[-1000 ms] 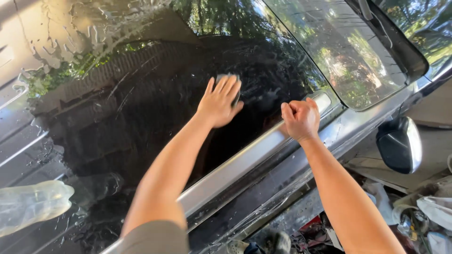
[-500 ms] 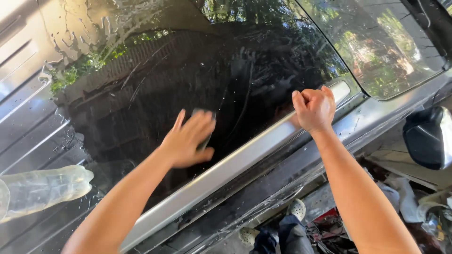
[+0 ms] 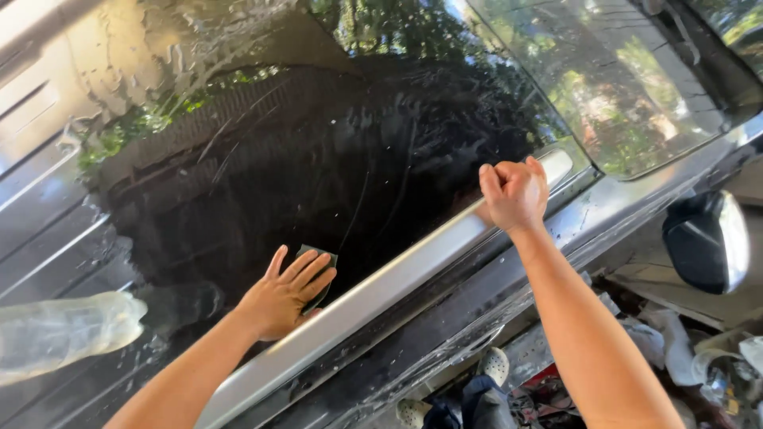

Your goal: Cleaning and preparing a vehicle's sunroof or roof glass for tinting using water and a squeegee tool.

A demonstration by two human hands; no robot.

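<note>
A wet, dark tinted car window fills the middle of the view, with soapy streaks along its top. My left hand lies flat on the glass near its lower edge, pressing a small dark squeegee card under the fingers. My right hand is curled into a fist on the silver trim strip that runs along the bottom of the window. Both forearms reach up from the lower edge of the picture.
A side mirror sticks out at the right. A clear plastic spray bottle shows at the left edge. Below the door are my shoes and scattered rags and clutter on the ground.
My left hand has slid down and to the left across the glass, from the upper middle to the lower edge. My right hand has stayed on the trim strip.
</note>
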